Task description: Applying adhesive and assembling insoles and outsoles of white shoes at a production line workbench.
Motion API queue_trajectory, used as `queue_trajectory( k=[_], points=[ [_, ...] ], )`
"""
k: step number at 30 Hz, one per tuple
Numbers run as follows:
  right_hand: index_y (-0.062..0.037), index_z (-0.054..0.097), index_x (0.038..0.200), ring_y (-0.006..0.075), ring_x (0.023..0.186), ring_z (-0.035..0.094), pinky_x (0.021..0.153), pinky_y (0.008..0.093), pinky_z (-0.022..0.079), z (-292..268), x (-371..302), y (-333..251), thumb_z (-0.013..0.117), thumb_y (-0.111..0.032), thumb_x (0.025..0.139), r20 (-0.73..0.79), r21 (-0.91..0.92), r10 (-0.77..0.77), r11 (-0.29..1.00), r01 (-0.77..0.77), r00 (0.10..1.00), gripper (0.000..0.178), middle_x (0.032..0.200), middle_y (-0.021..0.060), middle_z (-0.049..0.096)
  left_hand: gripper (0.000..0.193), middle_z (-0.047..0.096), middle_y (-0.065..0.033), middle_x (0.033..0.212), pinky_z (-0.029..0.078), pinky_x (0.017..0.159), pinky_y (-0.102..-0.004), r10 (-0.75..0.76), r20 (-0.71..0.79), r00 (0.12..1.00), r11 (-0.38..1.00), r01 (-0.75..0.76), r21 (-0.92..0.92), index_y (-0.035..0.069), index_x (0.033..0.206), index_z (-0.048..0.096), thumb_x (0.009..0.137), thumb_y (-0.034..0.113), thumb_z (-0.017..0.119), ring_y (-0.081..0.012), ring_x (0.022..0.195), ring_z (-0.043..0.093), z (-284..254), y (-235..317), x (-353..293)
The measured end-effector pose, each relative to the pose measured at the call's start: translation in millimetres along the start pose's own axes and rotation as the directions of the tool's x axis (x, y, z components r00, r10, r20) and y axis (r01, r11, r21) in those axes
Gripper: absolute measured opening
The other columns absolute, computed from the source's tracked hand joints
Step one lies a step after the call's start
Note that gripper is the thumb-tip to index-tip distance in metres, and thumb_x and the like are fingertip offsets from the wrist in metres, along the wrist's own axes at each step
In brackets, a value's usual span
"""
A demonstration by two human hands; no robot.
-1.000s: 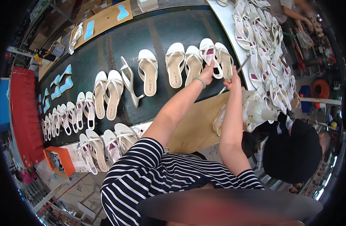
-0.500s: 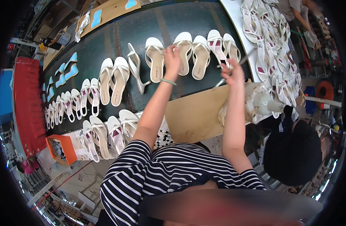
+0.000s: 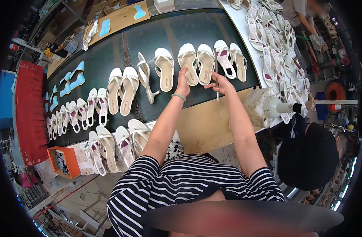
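Observation:
My left hand (image 3: 183,84) is at the left edge of a white high-heeled sandal (image 3: 191,73), fingers stretched out along its side. Beside that sandal stands its mate, another white sandal (image 3: 206,70) with a beige insole. My right hand (image 3: 223,85) is at the lower right of this mate, its fingers closed around a thin tool (image 3: 217,96) with a silvery end. The tool's kind is unclear. Left of the pair stands a single white sandal (image 3: 164,71), and another sandal (image 3: 146,77) lies on its side. Two more white sandals (image 3: 239,63) stand to the right.
A dark green belt (image 3: 157,31) carries rows of sandals and blue sole-shaped pieces (image 3: 76,80). Brown cardboard (image 3: 204,124) lies along the near edge, beside a white-crusted container (image 3: 256,103). Sandals crowd a white table (image 3: 244,35) at right. A person in black headwear (image 3: 309,158) is close by.
My right hand has moved left with the thin tool, down to the middle pair of sandals. My left hand has lowered to the pair's left side. The whole view has shifted slightly.

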State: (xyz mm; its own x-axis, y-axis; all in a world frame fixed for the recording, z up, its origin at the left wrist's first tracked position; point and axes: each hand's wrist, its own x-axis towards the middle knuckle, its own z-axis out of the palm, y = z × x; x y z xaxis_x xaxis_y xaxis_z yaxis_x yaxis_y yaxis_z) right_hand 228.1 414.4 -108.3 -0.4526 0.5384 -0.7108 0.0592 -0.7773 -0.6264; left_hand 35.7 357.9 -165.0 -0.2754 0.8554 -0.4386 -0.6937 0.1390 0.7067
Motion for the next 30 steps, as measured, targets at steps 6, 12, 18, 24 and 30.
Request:
queue_trajectory(
  k=[6,12,18,24,30],
  points=[
    [0.0003,0.036,0.135,0.0339,0.085,0.07,0.034,0.0222,0.023,7.9,-12.5,-22.7,0.04,-0.041,0.1,0.002,-0.148,0.057,0.987,-0.056,0.998,0.055,0.14,0.0126,0.045,0.052,0.045,-0.0063,0.134,0.025,0.109,-0.0375,0.018,0.094,0.995,0.996,-0.026,0.086,0.007,0.131,0.044,0.096,0.044,0.049,-0.0197,0.127,0.038,-7.1,12.8,-13.0],
    [0.0061,0.044,0.131,0.0216,0.056,0.065,0.035,0.0203,0.026,51.3,-118.8,-36.5,0.052,-0.029,0.096,-0.264,-0.154,-0.438,0.899,0.411,0.859,0.05,0.122,0.0199,0.059,0.041,0.056,-0.0125,0.116,0.041,0.095,-0.0316,-0.013,0.026,1.0,0.88,-0.001,0.474,0.003,0.125,0.051,0.093,0.027,0.059,-0.0197,0.109,0.052,-19.6,27.4,-78.6],
    [0.0064,0.052,0.125,0.0212,0.083,0.064,0.061,0.0249,0.045,42.8,-258.4,-20.2,0.033,-0.029,0.099,-0.146,-0.043,-0.827,0.554,0.832,0.543,0.048,0.118,0.0224,0.06,0.03,0.062,-0.0088,0.089,0.047,0.058,-0.0215,-0.065,0.145,0.987,0.942,0.013,0.335,0.0,0.115,0.057,0.086,0.0,0.065,-0.0109,0.067,0.059,-30.4,31.9,-149.3],
    [0.0084,0.056,0.112,0.0253,0.094,0.061,0.082,0.038,0.048,32.7,-332.7,22.4,0.03,-0.035,0.1,-0.248,-0.4,-0.919,0.384,0.832,0.305,0.052,0.106,0.0196,0.06,0.025,0.052,-0.0003,0.071,0.042,0.055,-0.0223,-0.271,0.35,0.897,0.918,0.132,0.374,0.003,0.114,0.056,0.095,0.019,0.056,-0.0104,0.058,0.051,14.7,20.5,-139.5],
    [0.0049,0.057,0.096,0.0201,0.067,0.063,0.056,0.0281,0.05,-5.2,-363.0,80.3,0.05,-0.02,0.098,-0.545,-0.212,-0.709,0.633,0.745,0.447,0.027,0.095,0.0176,0.063,0.078,0.03,-0.0211,0.146,0.029,0.109,-0.0462,-0.426,0.255,0.868,0.89,0.351,0.292,-0.003,0.145,0.019,0.095,0.047,0.051,-0.031,0.135,0.03,103.1,-41.7,-31.9]
  ],
)
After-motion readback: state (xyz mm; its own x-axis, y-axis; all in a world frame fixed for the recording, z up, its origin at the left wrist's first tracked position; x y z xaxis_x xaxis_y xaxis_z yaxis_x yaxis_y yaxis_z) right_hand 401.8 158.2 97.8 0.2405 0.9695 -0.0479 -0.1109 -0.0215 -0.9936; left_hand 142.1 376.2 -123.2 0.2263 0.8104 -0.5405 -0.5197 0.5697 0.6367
